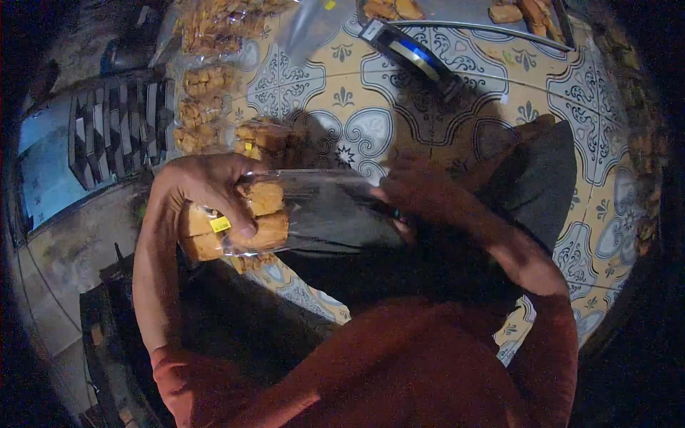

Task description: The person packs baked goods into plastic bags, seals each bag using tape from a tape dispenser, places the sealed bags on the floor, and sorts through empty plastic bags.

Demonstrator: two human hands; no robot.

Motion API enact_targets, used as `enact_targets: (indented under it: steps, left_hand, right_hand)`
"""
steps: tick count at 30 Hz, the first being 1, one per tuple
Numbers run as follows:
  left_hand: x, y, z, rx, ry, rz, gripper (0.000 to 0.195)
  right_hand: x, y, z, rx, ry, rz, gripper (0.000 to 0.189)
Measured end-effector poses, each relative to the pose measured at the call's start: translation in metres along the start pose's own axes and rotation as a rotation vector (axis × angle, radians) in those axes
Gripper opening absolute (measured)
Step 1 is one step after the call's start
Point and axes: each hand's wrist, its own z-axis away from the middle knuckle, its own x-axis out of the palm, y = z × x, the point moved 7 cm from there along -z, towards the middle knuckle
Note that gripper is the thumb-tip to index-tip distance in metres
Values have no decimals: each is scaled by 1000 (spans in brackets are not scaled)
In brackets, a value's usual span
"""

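Note:
My left hand (214, 182) grips the filled end of a clear plastic bag of golden-brown bread or toast pieces (262, 230). Its thumb presses across the front, close to a small yellow label (220, 224) that bears writing. The unfilled stretch of the bag (326, 214) runs to the right, pulled fairly flat above my lap. At that end, my right hand (412, 184) holds the plastic; shadow hides most of its fingers. Just beyond my left hand, another packed bag of bread pieces (265, 136) with a yellow label lies on the floor.
Several packed bags of bread (200, 107) line the left side of the patterned tile floor (342, 96). A dark elongated tool with a blue and pale strip (415, 59) lies ahead, beside a metal tray (455, 13) holding loose bread pieces. A dark slatted object (118, 128) stands at the left.

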Motion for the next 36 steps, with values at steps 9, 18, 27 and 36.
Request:
enact_targets:
  steps: [9,18,27,36]
  left_hand:
    - [-2,25,15,227,300,37,77]
    - [22,11,-6,1100,919,761,80]
    - [48,5,-37,1422,909,1181,69]
    - [73,2,-53,1356,1046,1259,51]
  right_hand:
    - [-16,17,24,201,841,-72,34]
    - [-56,-19,23,338,699,-684,59]
    - [-81,-57,19,251,794,-924,62]
    - [-73,-59,25,326,936,-1171,21]
